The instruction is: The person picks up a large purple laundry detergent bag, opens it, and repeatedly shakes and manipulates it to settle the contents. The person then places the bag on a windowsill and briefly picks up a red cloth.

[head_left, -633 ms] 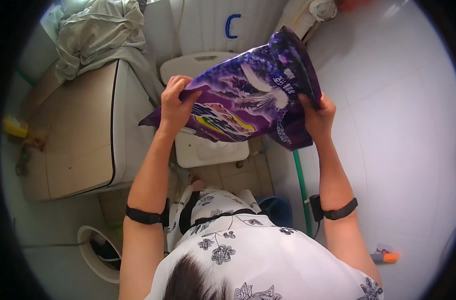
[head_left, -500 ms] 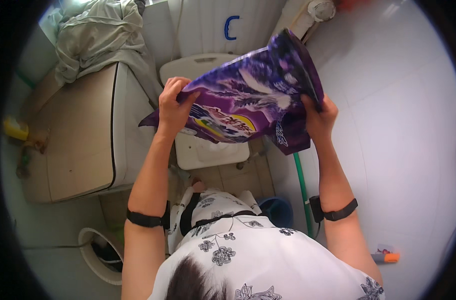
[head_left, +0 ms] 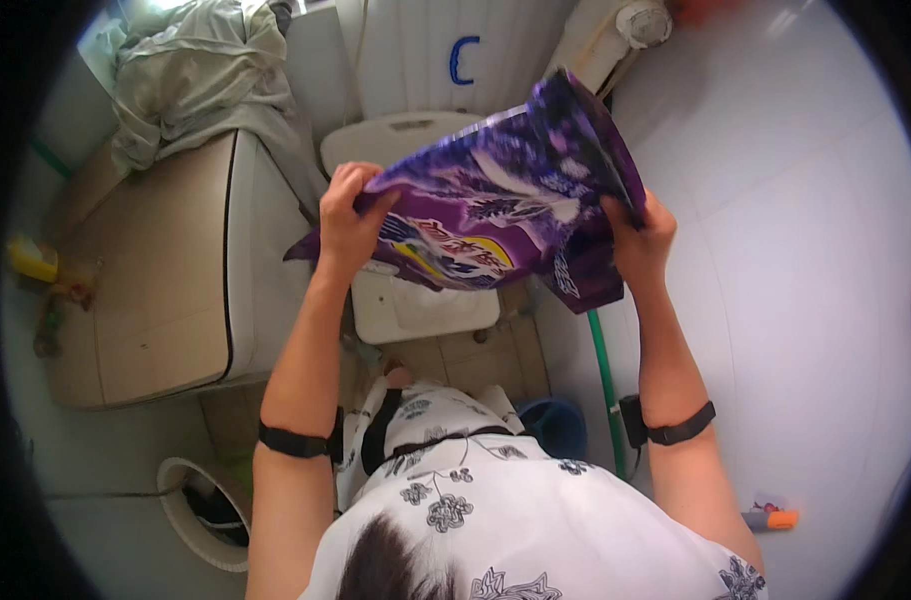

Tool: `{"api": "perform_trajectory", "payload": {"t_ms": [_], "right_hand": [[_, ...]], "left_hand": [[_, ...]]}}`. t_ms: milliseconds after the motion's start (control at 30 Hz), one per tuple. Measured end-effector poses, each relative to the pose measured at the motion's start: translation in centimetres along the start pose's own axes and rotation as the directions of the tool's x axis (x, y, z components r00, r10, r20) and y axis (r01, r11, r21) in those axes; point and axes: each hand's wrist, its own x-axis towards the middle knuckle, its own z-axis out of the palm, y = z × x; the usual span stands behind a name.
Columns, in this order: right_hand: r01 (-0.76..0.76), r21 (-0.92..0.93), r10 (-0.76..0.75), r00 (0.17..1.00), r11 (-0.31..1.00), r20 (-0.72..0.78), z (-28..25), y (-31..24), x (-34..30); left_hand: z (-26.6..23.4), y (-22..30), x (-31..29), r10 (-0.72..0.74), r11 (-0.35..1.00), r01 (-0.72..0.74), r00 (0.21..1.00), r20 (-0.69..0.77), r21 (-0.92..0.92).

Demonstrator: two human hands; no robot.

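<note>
A large purple plastic bag [head_left: 495,200], printed with lavender sprigs and a yellow-and-white label, is stretched between my hands at a slant. At its left edge my left hand [head_left: 349,222] is closed, thumb in front and fingers behind. My right hand [head_left: 640,235] grips the bag's right end, where the top looks folded over. The bag sags slightly in the middle and a pointed corner sticks out left of my left wrist. What is inside the bag is hidden.
Behind and below the bag are a white plastic chair [head_left: 425,310] and a blue bucket [head_left: 553,428]. On the left stands a washing machine with a brown lid [head_left: 155,290], a grey cloth [head_left: 200,75] draped over its back. A basket [head_left: 175,530] sits lower left; a green hose [head_left: 602,380] runs along the right wall.
The bag's upper right end has dipped slightly down and to the left. My left hand has shifted a little downward; both hands keep their hold.
</note>
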Motion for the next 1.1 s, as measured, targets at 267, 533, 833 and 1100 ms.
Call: {"api": "perform_trajectory", "payload": {"t_ms": [267, 533, 833, 1100], "right_hand": [[-0.08, -0.017, 0.082, 0.982, 0.997, 0.17, -0.2, -0.3, 0.2], [-0.115, 0.048, 0.105, 0.98, 0.992, 0.169, -0.1, 0.3, 0.5], [-0.266, 0.114, 0.238, 0.948, 0.957, 0.212, 0.2, 1.1, 1.5], [-0.17, 0.152, 0.132, 0.964, 0.974, 0.232, -0.2, 1.8, 1.3]], "left_hand": [[-0.4, -0.2, 0.2, -0.015, 1.0, 0.015, 1.0, -0.011, -0.003], [-0.3, -0.7, -0.1, 0.005, 1.0, -0.005, 1.0, -0.018, 0.007], [-1.2, -1.4, 0.7, -0.186, 0.973, 0.206, 0.966, 0.181, -0.1], [-0.8, 0.5, 0.7, -0.264, 0.944, 0.303, 0.931, 0.253, -0.13]]}}
